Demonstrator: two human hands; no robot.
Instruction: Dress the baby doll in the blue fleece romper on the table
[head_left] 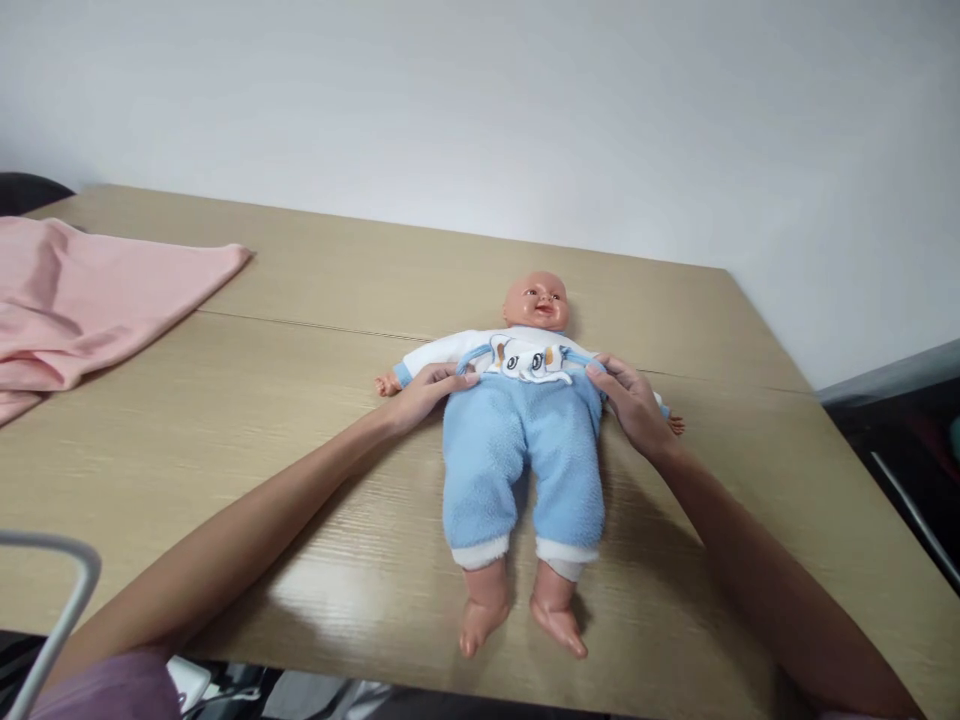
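A baby doll [537, 302] lies on its back on the wooden table, head toward the wall and bare feet toward me. It wears a white long-sleeved top [450, 346] and light blue fleece overalls [487, 450] with white cuffs and an animal face on the bib [525, 360]. My left hand [433, 392] grips the overalls at the waist on the left, thumb on top of the cloth. On the opposite side my right hand [631, 400] pinches the overalls near the strap. The fingers under the cloth are partly hidden.
A pink cloth [105, 300] lies rumpled on the table [315, 270] at the left. A pale curved bar [67, 545] stands at the lower left. Dark items [900, 450] sit beyond the right edge, and a white wall [480, 120] rises behind the table.
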